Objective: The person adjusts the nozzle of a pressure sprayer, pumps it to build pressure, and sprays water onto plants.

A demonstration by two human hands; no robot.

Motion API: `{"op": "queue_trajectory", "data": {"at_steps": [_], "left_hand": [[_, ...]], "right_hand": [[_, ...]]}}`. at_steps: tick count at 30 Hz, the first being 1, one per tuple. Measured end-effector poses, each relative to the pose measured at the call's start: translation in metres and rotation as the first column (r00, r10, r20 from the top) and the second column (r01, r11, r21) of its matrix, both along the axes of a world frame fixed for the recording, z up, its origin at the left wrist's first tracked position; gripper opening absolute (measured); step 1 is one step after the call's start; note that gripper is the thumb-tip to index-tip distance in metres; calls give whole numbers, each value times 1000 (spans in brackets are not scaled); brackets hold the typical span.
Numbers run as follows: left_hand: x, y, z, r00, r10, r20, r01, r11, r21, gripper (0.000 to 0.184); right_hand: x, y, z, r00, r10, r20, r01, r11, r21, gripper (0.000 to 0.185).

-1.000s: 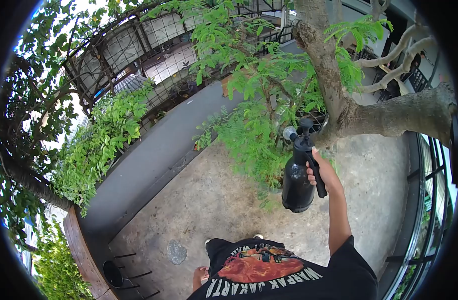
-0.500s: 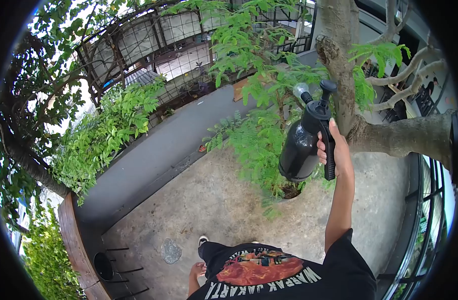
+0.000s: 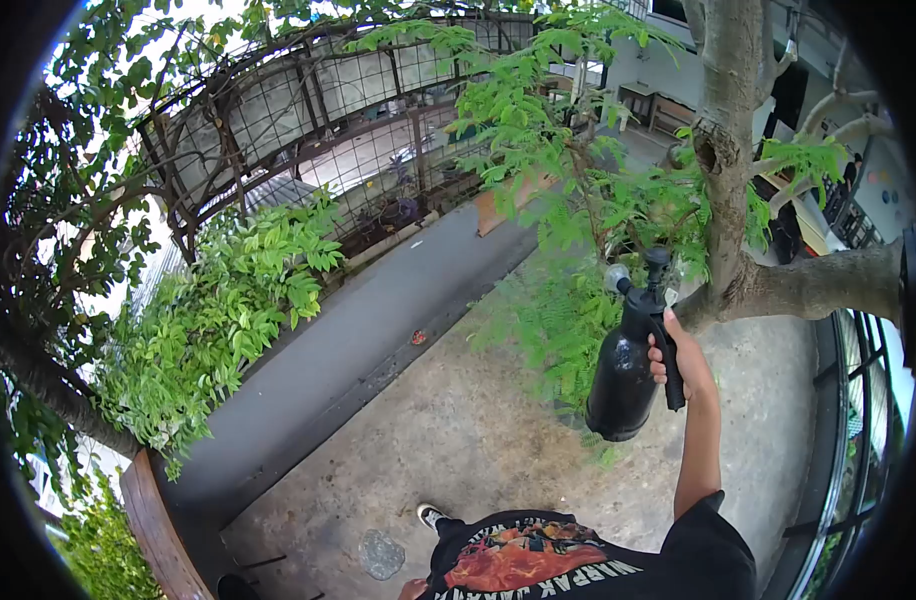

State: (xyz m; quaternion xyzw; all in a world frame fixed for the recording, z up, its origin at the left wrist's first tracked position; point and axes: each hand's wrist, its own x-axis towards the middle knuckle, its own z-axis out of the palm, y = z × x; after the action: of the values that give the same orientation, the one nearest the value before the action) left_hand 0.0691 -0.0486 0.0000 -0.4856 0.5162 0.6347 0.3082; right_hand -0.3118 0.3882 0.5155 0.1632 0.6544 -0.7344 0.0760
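My right hand (image 3: 688,362) is wrapped round the handle of a black pump spray bottle (image 3: 623,375), thumb near the top. The bottle hangs slightly tilted, its clear nozzle tip pointing away toward feathery green leaves (image 3: 568,330). A pump knob stands up from the bottle's head. Just behind them rises the tree trunk (image 3: 728,170). Of my left hand (image 3: 414,590), only a sliver shows at the bottom edge beside my black printed shirt (image 3: 538,555); its fingers are hidden.
A low grey wall (image 3: 318,380) with a bushy plant (image 3: 248,290) and a wire fence (image 3: 328,90) runs along the left. One thick branch (image 3: 828,280) reaches right. A round stone slab (image 3: 381,554) lies in the concrete floor (image 3: 458,410). Glass panels (image 3: 838,480) stand at right.
The view has shifted. My right hand and the spray bottle now sit lower and slightly farther right in view. My left hand has mostly dropped out of the bottom edge.
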Motion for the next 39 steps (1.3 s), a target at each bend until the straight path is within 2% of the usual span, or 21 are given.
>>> {"op": "queue_trajectory", "data": {"at_steps": [3,5,8,11,14,17,20,23,25,26,27,31,34,37,39], "left_hand": [[-35,-79,-11,999,13,38,-15,998,54,22],[-57,-127,-9,999,35,1,-35,999,30,23],[-91,-178,14,963,-17,-271,-19,991,-129,21],[-129,-205,19,950,-6,-312,-72,968,-240,22],[-155,-209,42,941,-46,-335,-45,965,-259,22],[-156,-204,24,917,-16,-399,-66,980,-190,25],[-150,-195,13,934,-18,-357,-46,984,-171,25],[-146,-201,-2,971,50,-235,-55,998,-14,26],[-149,-225,-43,971,53,-234,-23,992,127,26],[-155,-239,-60,971,50,-232,-3,981,195,27],[-168,-249,-66,975,30,-218,12,982,187,27],[-235,-291,-68,982,-67,-178,68,998,2,26],[-289,-326,-67,976,-104,-191,96,994,-49,26],[-352,-369,-44,987,0,-159,9,998,58,24],[-388,-370,-15,966,-34,-254,8,994,-105,23]], "right_hand": [[-3,-45,43,986,-95,-139,91,995,-41,50],[-11,-64,62,956,-90,-278,62,992,-110,51],[-17,-107,93,908,-190,-373,144,978,-150,50],[-31,-139,101,911,-181,-372,132,979,-153,50],[-50,-169,86,953,-99,-287,68,991,-116,50],[-74,-190,51,989,-40,-141,26,994,-103,52],[-97,-206,14,998,-36,-45,31,993,-117,53],[-117,-221,-6,999,-40,-2,40,992,-116,53],[-126,-233,3,997,-80,-13,78,994,-77,53],[-132,-239,11,994,-102,-43,97,991,-93,52],[-137,-247,23,988,-130,-87,123,989,-86,51],[-152,-270,74,908,-275,-316,248,961,-125,49],[-174,-277,98,829,-334,-448,308,942,-134,49],[-199,-292,102,793,-343,-504,324,937,-127,49],[-213,-302,97,793,-357,-493,349,930,-113,49]]}}
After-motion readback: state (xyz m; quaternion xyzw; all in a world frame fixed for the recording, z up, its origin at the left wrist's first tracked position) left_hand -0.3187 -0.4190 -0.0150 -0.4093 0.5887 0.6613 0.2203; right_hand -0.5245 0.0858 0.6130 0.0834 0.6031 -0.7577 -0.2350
